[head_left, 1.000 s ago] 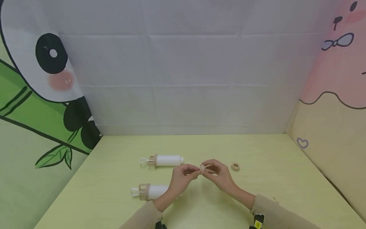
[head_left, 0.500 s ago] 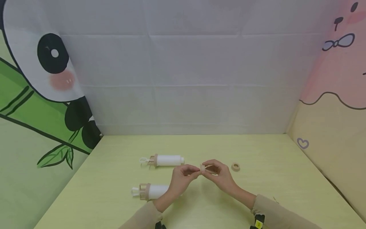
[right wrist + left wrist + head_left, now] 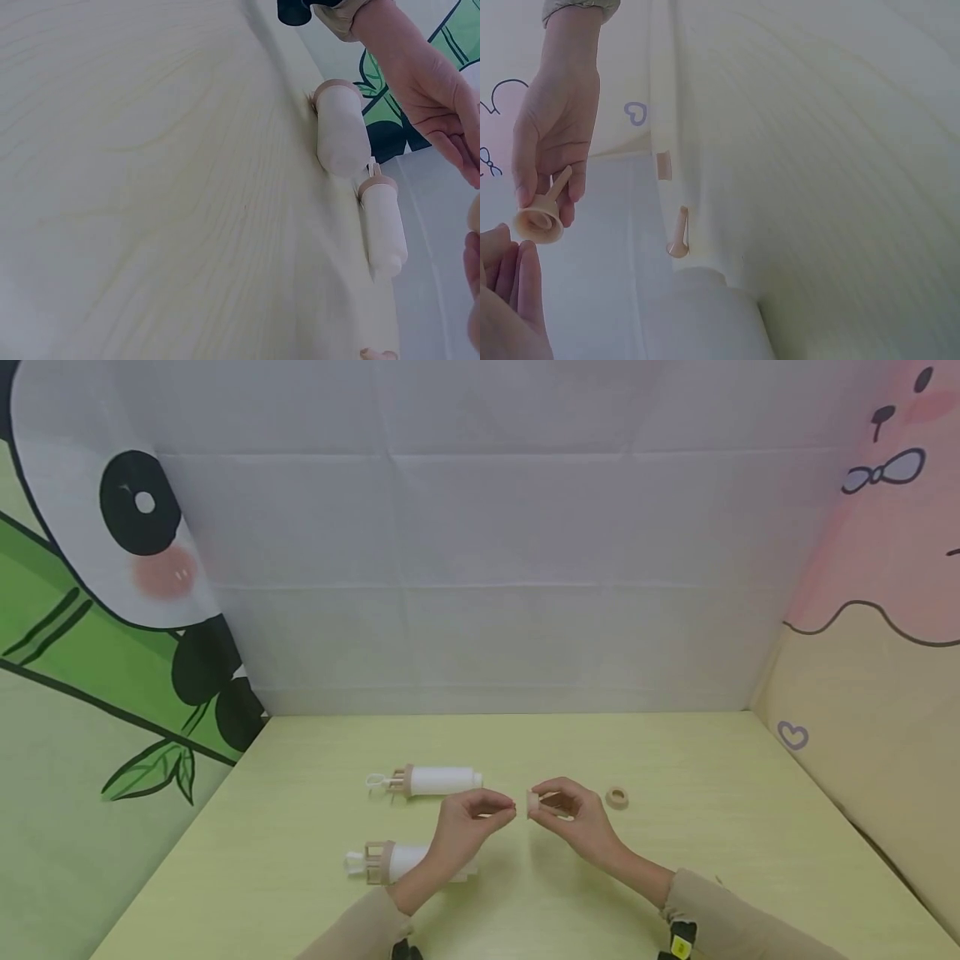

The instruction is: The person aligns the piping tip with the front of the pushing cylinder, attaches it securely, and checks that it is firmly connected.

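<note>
My right hand (image 3: 581,822) pinches a small beige funnel-shaped piece (image 3: 532,804) between thumb and fingers, held above the table. In the left wrist view, this funnel-shaped piece (image 3: 538,225) shows its round cup opening toward my left hand, with a thin stem running back along the right fingers. My left hand (image 3: 468,822) hovers just left of it, fingertips close together and a narrow gap away from the piece. Behind and below the left hand lie two white cylinders with beige collars, a far one (image 3: 442,781) and a near one (image 3: 405,862), the near one partly hidden by the left wrist.
A round beige piece (image 3: 617,797) with a hole lies on the pale yellow table (image 3: 675,752), right of my right hand. White loop-like ends stick out leftward from both cylinders. Printed cloth panels stand at the left and right, and a plain white sheet (image 3: 495,527) closes the back.
My left hand has drawn away to the left from the beige funnel-shaped piece, which its fingertips met before. My right hand stays almost in place, still holding the piece.
</note>
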A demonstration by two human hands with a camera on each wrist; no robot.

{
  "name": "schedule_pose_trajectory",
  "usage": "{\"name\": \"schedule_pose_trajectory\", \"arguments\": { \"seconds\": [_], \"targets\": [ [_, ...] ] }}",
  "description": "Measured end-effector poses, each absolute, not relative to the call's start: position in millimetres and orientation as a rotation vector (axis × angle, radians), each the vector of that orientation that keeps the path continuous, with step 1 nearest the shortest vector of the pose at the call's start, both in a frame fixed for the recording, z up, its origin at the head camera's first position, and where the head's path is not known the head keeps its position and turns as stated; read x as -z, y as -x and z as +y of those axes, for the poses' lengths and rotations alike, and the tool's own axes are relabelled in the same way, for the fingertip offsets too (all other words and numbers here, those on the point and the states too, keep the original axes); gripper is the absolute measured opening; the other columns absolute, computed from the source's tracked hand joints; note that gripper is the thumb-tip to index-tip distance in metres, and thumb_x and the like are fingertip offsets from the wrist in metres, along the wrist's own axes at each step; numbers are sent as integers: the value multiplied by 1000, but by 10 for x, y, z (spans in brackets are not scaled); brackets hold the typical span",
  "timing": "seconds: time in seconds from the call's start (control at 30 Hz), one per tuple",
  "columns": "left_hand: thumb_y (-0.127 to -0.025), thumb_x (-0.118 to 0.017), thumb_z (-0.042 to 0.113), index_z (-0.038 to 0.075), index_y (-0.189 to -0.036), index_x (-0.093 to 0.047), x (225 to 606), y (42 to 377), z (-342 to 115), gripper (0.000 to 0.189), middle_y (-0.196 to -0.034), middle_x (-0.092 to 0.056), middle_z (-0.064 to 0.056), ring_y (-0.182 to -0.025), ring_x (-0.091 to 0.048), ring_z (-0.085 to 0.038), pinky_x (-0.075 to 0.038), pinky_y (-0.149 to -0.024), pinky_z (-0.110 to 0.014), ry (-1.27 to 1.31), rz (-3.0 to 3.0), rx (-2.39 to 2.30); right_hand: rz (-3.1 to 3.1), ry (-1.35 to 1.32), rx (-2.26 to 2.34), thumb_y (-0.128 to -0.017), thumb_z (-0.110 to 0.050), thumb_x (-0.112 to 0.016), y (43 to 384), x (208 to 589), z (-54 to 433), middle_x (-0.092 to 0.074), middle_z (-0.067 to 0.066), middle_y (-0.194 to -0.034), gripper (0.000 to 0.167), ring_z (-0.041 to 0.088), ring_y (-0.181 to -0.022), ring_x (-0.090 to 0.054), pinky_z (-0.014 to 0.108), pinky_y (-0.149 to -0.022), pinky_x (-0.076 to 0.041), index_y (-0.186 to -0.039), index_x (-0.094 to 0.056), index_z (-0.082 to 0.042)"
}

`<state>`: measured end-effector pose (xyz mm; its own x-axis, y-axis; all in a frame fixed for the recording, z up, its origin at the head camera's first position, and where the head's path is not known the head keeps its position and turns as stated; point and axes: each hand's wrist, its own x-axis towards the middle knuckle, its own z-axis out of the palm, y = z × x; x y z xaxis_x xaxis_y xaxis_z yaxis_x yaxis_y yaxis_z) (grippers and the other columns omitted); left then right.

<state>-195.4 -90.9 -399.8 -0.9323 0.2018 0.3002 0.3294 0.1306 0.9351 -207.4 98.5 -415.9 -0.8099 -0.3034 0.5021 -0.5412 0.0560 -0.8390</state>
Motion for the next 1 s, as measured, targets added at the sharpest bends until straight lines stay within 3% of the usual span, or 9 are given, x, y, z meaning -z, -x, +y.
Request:
{"name": "schedule_pose_trajectory", "arguments": {
  "seconds": [0.4, 0.7, 0.83, 1.0],
  "targets": [
    [-76, -72, 8, -3, -89, -67, 4207, 2053, -1432, 18, -87, -67, -16, -78, -65, -8, -55, -68, -26, 559, -2322, 1803, -2172, -855, -1859, -80, 3, -65, 2043, 4186, 1015, -59, 23, -96, 22, 18, -82, -62, 27, -78, -53, -100, -59, 8],
    [-73, -73, 4, -1, -93, -67, 4267, 2016, -1808, 22, -90, -67, -16, -83, -65, -15, -54, -70, -23, 434, -2384, 1726, -2178, -870, -1851, -80, 4, -64, 2042, 4199, 1025, -59, 23, -96, 22, 18, -82, -62, 27, -78, -53, -101, -59, 7],
    [-71, -75, 5, 4, -95, -68, 4298, 1991, -1922, 25, -93, -68, -12, -86, -65, -20, -54, -76, -30, 389, -2420, 1637, -2183, -877, -1848, -80, 4, -64, 2048, 4215, 1027, -59, 22, -97, 22, 19, -82, -62, 28, -78, -53, -101, -58, 7],
    [-69, -78, 19, 11, -97, -68, 4316, 1963, -2079, 30, -97, -68, -3, -93, -62, -19, -51, -83, -39, 393, -2552, 1450, -2199, -876, -1844, -80, 3, -64, 2049, 4230, 1026, -59, 22, -97, 22, 19, -83, -63, 28, -78, -53, -102, -59, 5]
  ]
}}
